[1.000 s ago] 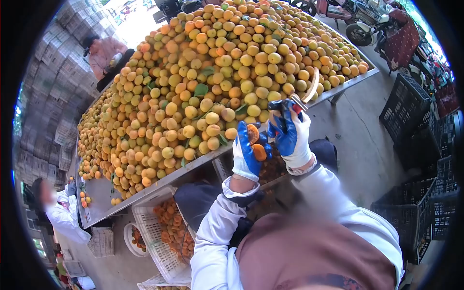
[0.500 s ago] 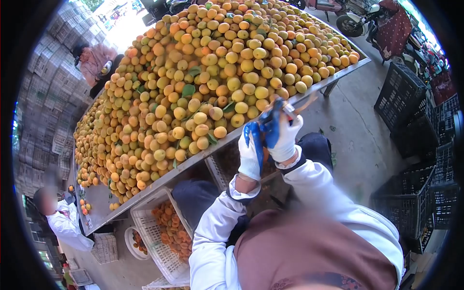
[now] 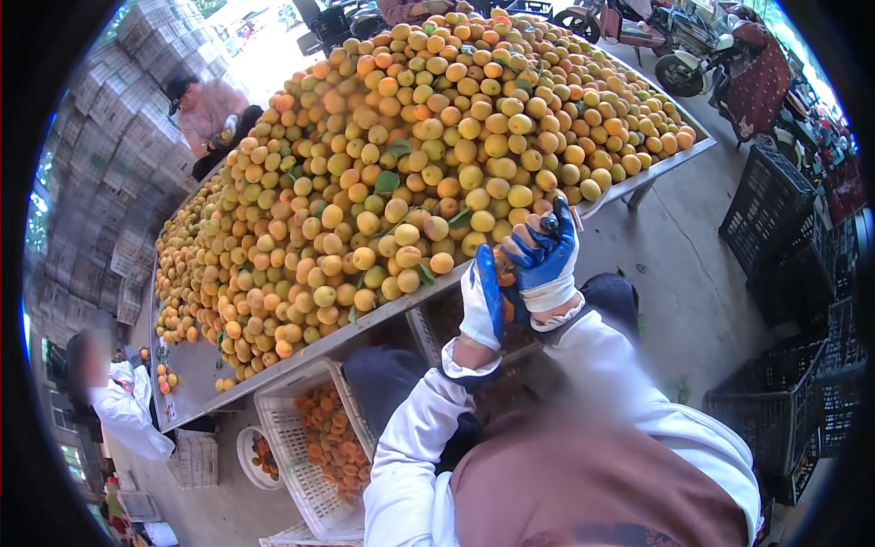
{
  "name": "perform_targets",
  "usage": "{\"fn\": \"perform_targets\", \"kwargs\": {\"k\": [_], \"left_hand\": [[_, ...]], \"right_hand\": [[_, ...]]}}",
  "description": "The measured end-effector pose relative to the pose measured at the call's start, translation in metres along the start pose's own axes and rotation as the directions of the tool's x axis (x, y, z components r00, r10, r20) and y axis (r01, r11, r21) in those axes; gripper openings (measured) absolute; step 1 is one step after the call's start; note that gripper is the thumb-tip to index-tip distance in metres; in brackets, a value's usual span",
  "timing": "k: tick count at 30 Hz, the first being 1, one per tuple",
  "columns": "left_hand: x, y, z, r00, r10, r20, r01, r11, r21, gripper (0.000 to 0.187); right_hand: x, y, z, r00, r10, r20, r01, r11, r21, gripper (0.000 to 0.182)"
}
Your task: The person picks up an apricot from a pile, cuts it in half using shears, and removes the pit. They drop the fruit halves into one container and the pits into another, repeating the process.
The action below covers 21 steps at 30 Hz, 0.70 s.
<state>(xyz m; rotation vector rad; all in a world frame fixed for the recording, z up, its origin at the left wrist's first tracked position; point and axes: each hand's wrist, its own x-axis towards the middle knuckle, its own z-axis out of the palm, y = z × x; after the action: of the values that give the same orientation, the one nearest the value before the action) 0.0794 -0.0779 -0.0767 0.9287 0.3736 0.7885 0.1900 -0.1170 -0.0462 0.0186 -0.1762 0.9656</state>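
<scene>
My left hand point(image 3: 481, 299), in a white glove with a blue coated palm, is closed round an apricot point(image 3: 503, 264) at the table's near edge. My right hand point(image 3: 549, 260), gloved the same way, is pressed against that apricot from the other side. A small hand tool point(image 3: 576, 219) with a light, narrow end sticks out of the right fist; its exact kind is hidden by the fingers. Just beyond both hands rises a big heap of whole apricots point(image 3: 365, 219), yellow to orange with a few green leaves.
The metal table point(image 3: 314, 351) bears the heap. Below its near edge stands a white crate point(image 3: 296, 479) of orange apricot pieces, beside a white bucket point(image 3: 246, 456). Black crates point(image 3: 766, 219) are stacked at right. Two people point(image 3: 214, 114) point(image 3: 123, 401) sit along the left side.
My hands have come slightly down and turned, and the right fist now shows its curled fingers. The tool end points more upward. The whole view has shifted a little.
</scene>
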Motion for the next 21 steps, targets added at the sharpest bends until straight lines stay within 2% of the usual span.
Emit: {"fn": "perform_targets", "kwargs": {"k": [1, 3, 4, 5, 6, 7, 8, 9, 10, 11, 12, 14, 15, 16, 17, 19, 20, 21], "left_hand": [[0.000, 0.004, 0.002, 0.997, -0.080, 0.013, 0.081, 0.995, -0.057, 0.042], [0.003, 0.006, -0.009, 0.992, -0.107, 0.063, 0.110, 0.993, -0.032, 0.044], [0.006, 0.010, -0.013, 0.984, -0.135, 0.113, 0.136, 0.991, -0.005, 0.047], [0.007, 0.015, -0.019, 0.986, -0.129, 0.108, 0.130, 0.992, -0.004, 0.047], [0.008, 0.021, -0.024, 0.982, -0.156, 0.107, 0.152, 0.987, 0.049, 0.047], [0.010, 0.029, -0.028, 0.978, -0.182, 0.104, 0.172, 0.980, 0.103, 0.047], [0.012, 0.035, -0.029, 0.986, -0.150, 0.077, 0.136, 0.977, 0.162, 0.049], [0.010, 0.040, -0.030, 0.987, -0.142, 0.072, 0.129, 0.977, 0.167, 0.049], [0.008, 0.045, -0.029, 0.989, -0.150, 0.012, 0.143, 0.963, 0.228, 0.050], [0.006, 0.049, -0.028, 0.987, -0.153, -0.049, 0.161, 0.945, 0.285, 0.051], [0.005, 0.048, -0.027, 0.993, -0.118, -0.006, 0.117, 0.979, 0.167, 0.053], [0.000, 0.051, -0.026, 0.991, -0.137, -0.008, 0.137, 0.980, 0.141, 0.052], [-0.002, 0.052, -0.026, 0.987, -0.161, -0.004, 0.161, 0.980, 0.114, 0.051], [-0.002, 0.049, -0.031, 0.987, -0.162, 0.012, 0.159, 0.978, 0.137, 0.050], [-0.002, 0.045, -0.035, 0.993, -0.113, 0.039, 0.106, 0.983, 0.151, 0.048], [-0.005, 0.040, -0.040, 0.997, -0.016, 0.080, 0.004, 0.990, 0.143, 0.045], [-0.007, 0.039, -0.041, 0.997, -0.012, 0.074, 0.002, 0.989, 0.145, 0.045], [-0.008, 0.039, -0.041, 0.997, 0.019, 0.068, -0.033, 0.977, 0.211, 0.046]], "right_hand": [[-0.001, 0.000, 0.005, 1.000, 0.015, 0.014, -0.014, 1.000, -0.005, 0.044], [-0.005, 0.001, 0.017, 0.999, 0.032, 0.030, -0.031, 0.999, -0.010, 0.043], [-0.011, 0.004, 0.037, 0.991, -0.108, -0.079, 0.079, 0.948, -0.308, 0.041], [-0.016, 0.007, 0.047, 0.953, -0.269, -0.139, 0.140, 0.798, -0.585, 0.038], [-0.017, -0.005, 0.024, 0.979, -0.199, -0.050, 0.112, 0.723, -0.682, 0.023], [-0.020, -0.013, 0.023, 0.981, -0.185, -0.053, 0.011, 0.333, -0.943, 0.013], [-0.019, -0.012, 0.021, 0.985, -0.122, 0.121, 0.135, 0.118, -0.984, 0.018], [-0.019, -0.009, 0.020, 0.961, -0.024, 0.276, 0.273, -0.092, -0.958, 0.026], [-0.025, -0.002, 0.033, 0.960, 0.029, 0.280, 0.280, -0.189, -0.941, 0.033], [-0.028, -0.003, 0.036, 0.935, 0.152, 0.321, 0.350, -0.240, -0.906, 0.039], [-0.029, -0.001, 0.034, 0.925, 0.176, 0.337, 0.374, -0.262, -0.890, 0.042], [-0.030, 0.001, 0.029, 0.911, 0.211, 0.353, 0.402, -0.279, -0.872, 0.045], [-0.030, 0.000, 0.026, 0.909, 0.249, 0.336, 0.407, -0.344, -0.846, 0.045], [-0.029, 0.000, 0.026, 0.905, 0.283, 0.317, 0.412, -0.405, -0.816, 0.046], [-0.030, 0.003, 0.027, 0.902, 0.291, 0.319, 0.418, -0.400, -0.816, 0.046], [-0.035, 0.009, 0.028, 0.917, 0.230, 0.327, 0.399, -0.475, -0.784, 0.044], [-0.037, 0.012, 0.028, 0.916, 0.215, 0.339, 0.401, -0.506, -0.763, 0.041], [-0.039, 0.015, 0.027, 0.915, 0.218, 0.340, 0.404, -0.501, -0.765, 0.041]]}}
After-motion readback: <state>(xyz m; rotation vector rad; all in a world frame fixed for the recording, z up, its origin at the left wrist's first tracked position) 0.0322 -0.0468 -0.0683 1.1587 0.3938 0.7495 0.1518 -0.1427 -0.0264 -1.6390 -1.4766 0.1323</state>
